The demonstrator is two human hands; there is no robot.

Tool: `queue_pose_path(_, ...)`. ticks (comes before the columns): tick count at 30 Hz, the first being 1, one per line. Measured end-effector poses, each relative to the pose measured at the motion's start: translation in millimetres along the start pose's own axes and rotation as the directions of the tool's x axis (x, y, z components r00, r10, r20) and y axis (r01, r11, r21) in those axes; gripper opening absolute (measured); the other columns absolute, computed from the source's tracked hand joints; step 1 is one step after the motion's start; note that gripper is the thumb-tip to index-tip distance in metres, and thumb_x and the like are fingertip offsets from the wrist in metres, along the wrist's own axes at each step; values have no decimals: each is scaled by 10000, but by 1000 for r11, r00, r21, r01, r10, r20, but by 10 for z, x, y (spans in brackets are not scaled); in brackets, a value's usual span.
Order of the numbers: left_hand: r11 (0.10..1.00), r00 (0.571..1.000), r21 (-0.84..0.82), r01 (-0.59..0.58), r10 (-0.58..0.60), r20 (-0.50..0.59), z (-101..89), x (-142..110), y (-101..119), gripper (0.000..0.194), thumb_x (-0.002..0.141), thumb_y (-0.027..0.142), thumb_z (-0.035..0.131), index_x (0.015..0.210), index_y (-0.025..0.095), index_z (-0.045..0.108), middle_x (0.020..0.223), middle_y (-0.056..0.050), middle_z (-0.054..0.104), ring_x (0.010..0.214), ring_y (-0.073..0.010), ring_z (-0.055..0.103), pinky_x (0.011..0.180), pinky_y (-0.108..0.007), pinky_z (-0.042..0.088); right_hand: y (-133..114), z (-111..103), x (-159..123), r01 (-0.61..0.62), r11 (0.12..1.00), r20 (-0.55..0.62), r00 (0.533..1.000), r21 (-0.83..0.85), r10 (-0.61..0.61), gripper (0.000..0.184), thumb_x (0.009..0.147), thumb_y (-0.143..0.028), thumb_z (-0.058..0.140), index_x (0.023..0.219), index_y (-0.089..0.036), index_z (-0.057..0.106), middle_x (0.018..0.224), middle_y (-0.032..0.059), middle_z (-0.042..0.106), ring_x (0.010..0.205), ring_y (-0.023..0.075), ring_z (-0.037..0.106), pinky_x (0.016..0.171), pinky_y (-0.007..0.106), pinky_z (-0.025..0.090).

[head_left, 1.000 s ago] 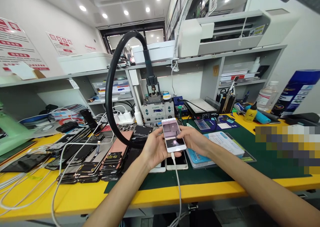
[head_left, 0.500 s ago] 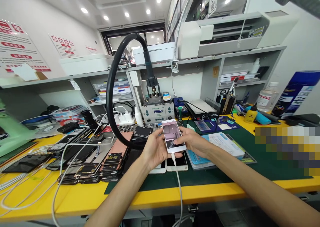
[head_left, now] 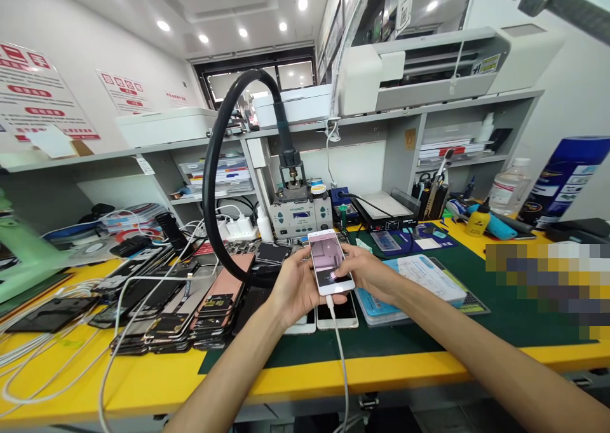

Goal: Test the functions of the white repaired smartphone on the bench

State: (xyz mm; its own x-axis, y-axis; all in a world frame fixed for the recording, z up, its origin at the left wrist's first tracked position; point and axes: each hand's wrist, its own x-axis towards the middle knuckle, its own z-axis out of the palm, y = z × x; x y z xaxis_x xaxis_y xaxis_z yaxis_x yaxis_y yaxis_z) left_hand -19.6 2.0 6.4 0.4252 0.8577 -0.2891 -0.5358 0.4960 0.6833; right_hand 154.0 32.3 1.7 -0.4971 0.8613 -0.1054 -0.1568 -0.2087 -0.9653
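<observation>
A white smartphone [head_left: 326, 255] with its screen lit is held tilted up above the bench. On its screen are a pinkish picture and a round button near the bottom. My left hand [head_left: 294, 292] cradles it from the left and below, fingers wrapped behind. From the right, my right hand [head_left: 366, 269] grips the edge, its thumb over the lower screen beside that button; its other fingers are partly hidden. A white charging cable [head_left: 339, 347] runs down from the phone's bottom end. Beneath the hands lie a white-framed phone [head_left: 337, 323] and part of another one.
Left of my hands are stacks of phone parts [head_left: 214, 318] and looping white cables [head_left: 107, 357]. Behind stands a hot-air station [head_left: 301, 220] with a black arched hose [head_left: 210, 185]. A blue-and-white case [head_left: 424, 280] rests on the green mat [head_left: 515, 318], right.
My right thumb has shifted slightly right and down on the screen, and the round button now shows more clearly. Both hands keep hold of the smartphone; the view has tilted slightly.
</observation>
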Motion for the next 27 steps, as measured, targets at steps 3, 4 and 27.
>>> queue_pose_path(3, 1000, 1000, -1, -12, 12, -8, 14, -1, 5, 434, 989, 419, 440, 1251, 97, 567, 1015, -171, 663, 844, -293, 712, 659, -444, 621, -3, 5, 2, 4, 1000, 2, 1000, 23, -4, 514, 575, -91, 644, 1078, -188, 612, 798, 5, 665, 693, 163, 591, 563, 253, 453)
queue_pose_path(4, 1000, 1000, -1, -15, 15, -8, 13, 1, 6, 432, 989, 414, 441, 1254, 97, 565, 1019, -171, 664, 843, -292, 712, 656, -444, 621, -4, 5, 4, 2, 1000, 1, 1000, 27, -2, 522, 570, -88, 631, 1081, -187, 611, 798, 6, 665, 681, 161, 582, 554, 253, 449)
queue_pose_path(27, 1000, 1000, 26, -12, 12, 15, -26, 9, -13, 435, 997, 402, 421, 1304, 126, 559, 1017, -176, 680, 833, -294, 717, 637, -442, 614, -3, -4, 12, -30, 999, -20, 999, 36, 30, 406, 707, -162, 629, 1113, -176, 628, 839, 49, 706, 706, 194, 630, 577, 287, 489)
